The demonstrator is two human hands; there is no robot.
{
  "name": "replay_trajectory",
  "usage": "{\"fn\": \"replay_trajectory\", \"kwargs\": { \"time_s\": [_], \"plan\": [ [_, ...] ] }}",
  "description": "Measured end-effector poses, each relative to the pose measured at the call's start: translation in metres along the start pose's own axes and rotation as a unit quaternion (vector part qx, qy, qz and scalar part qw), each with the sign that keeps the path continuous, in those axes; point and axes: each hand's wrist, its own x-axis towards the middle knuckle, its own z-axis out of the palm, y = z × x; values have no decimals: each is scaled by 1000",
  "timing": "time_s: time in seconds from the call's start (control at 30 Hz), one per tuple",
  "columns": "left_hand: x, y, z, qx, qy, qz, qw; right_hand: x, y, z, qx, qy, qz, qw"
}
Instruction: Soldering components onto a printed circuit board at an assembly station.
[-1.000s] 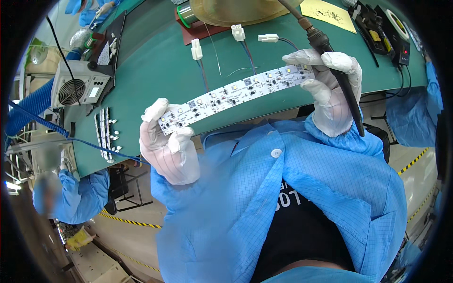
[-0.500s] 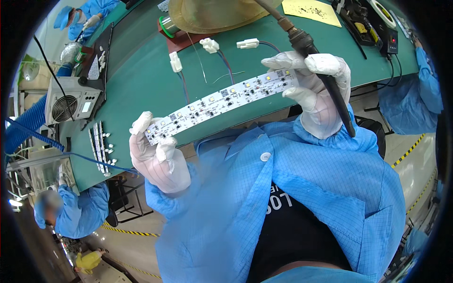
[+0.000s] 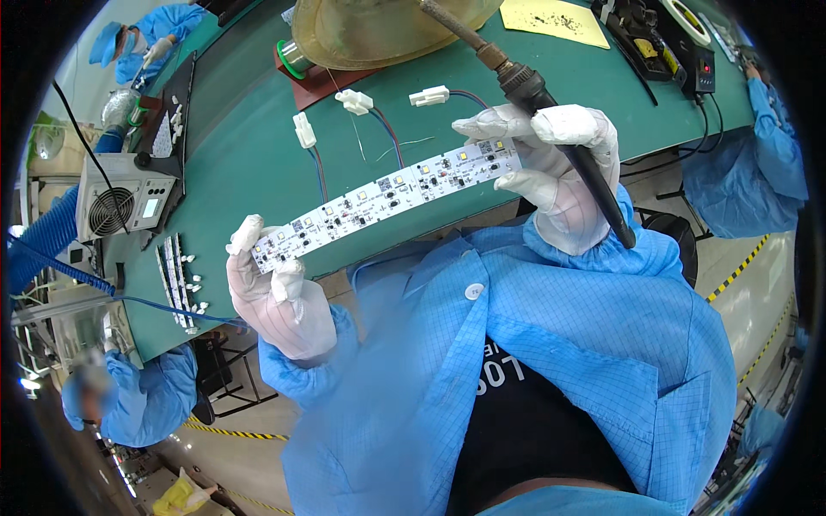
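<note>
A long white LED circuit board (image 3: 385, 198) is held tilted across in front of me, its right end higher in the picture. My left hand (image 3: 282, 301), in a white glove, pinches the left end between fingers and thumb. My gloved right hand (image 3: 564, 176) grips the right end between fingers and thumb. It also holds a soldering iron (image 3: 521, 84), whose black handle runs between the fingers and whose metal end points up and away. Beyond the board, white plug connectors (image 3: 305, 131) on red and dark wires lie on the bench; the wires pass out of sight behind the board.
On the green bench (image 3: 232, 146) stand a solder spool (image 3: 297, 57), an amber bowl-shaped thing (image 3: 379, 34), yellow paper (image 3: 555, 21) with dark bits, and a soldering station (image 3: 704, 73). More board strips (image 3: 176, 284) lie at left near a fan box (image 3: 125, 202). Co-workers in blue sit around.
The whole view has shifted a little, so bench, board and hands all appear slightly further left and lower. Both hands keep the same hold on the board, and the iron stays in the right.
</note>
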Motion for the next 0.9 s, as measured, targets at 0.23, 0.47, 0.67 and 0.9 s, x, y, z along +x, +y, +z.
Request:
{"fn": "replay_trajectory", "kwargs": {
  "time_s": [0.23, 0.47, 0.67, 0.9],
  "plan": [
    [2, 2, -3, 9, -16, -50, 999, 0, -1, 1, -6, 1, -5, 1000],
    [35, -3, -27, 211, 48, -45, 975, 2, 15, 5, -108, 47, -28, 993],
    [111, -52, -104, 158, 126, -44, 978, -18, 30, -4, -121, 99, 71, 985],
    [142, -117, -153, 654, 36, 26, 755, -24, 40, 0, -119, 125, 141, 975]
  ]
}}
